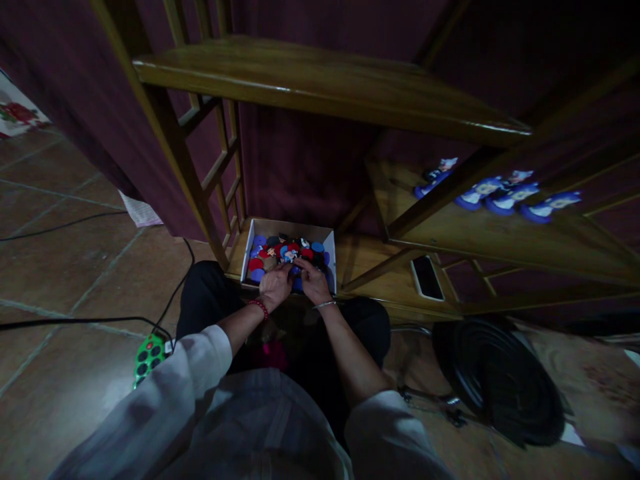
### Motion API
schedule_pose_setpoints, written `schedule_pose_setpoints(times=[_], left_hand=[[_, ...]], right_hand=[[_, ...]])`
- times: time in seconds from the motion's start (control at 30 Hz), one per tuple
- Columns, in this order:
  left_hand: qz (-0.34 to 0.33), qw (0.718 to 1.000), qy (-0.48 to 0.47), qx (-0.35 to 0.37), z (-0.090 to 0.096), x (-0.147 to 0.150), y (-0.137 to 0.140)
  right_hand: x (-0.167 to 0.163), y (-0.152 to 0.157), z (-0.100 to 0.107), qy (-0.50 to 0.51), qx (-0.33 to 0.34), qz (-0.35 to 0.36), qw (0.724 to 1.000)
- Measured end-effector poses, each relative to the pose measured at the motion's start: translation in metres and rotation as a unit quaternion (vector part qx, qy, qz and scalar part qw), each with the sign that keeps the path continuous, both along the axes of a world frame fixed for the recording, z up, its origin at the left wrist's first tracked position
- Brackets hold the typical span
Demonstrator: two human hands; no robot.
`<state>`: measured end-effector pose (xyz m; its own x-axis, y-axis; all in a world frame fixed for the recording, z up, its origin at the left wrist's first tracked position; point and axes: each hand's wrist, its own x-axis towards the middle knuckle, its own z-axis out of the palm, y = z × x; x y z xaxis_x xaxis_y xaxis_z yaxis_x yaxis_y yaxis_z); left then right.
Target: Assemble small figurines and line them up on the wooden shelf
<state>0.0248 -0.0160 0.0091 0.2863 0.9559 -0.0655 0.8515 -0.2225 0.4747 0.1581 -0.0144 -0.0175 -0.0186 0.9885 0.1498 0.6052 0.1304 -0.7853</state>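
A white open box (332,263) stands on the low wooden shelf, full of small round discs (257,263) and figure pieces in red, blue, purple and black. Over the box's near edge, my left hand (276,287) and my right hand (315,285) meet at the fingertips, with the fingers drawn together. A small pale-and-blue figure piece (291,254) shows right at the fingertips. Whether it is pinched or lies among the other pieces is hard to tell in the dim light.
Several small figurines on blue round bases (513,197) stand on a wooden shelf (450,230) to the right. A phone (427,277) lies lower down. An upper plank (320,80) overhangs the box. Nearby are a green power strip (149,357) with cables and a black round stool (500,383).
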Motion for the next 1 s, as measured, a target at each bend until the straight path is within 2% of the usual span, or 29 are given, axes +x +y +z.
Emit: schedule_pose_setpoints(times=[0.27, 0.5, 0.9, 1.0], left_hand=[[0.012, 1.000, 0.002, 0.010, 0.0009, 0.0007, -0.0009], [0.020, 1.000, 0.003, 0.013, -0.0025, 0.0009, -0.0017], [0.010, 1.000, 0.009, 0.022, 0.0012, 0.0006, -0.0061], [0.011, 1.000, 0.014, 0.006, 0.0022, 0.0010, -0.0063]], right_hand=[[-0.0004, -0.0029, 0.0051, -0.043, -0.009, -0.002, 0.999], [0.0004, -0.0035, 0.0019, -0.068, -0.010, -0.020, 0.997], [-0.0023, -0.0068, 0.0034, -0.076, -0.023, -0.034, 0.996], [-0.0025, -0.0067, 0.0038, -0.077, -0.020, -0.033, 0.996]])
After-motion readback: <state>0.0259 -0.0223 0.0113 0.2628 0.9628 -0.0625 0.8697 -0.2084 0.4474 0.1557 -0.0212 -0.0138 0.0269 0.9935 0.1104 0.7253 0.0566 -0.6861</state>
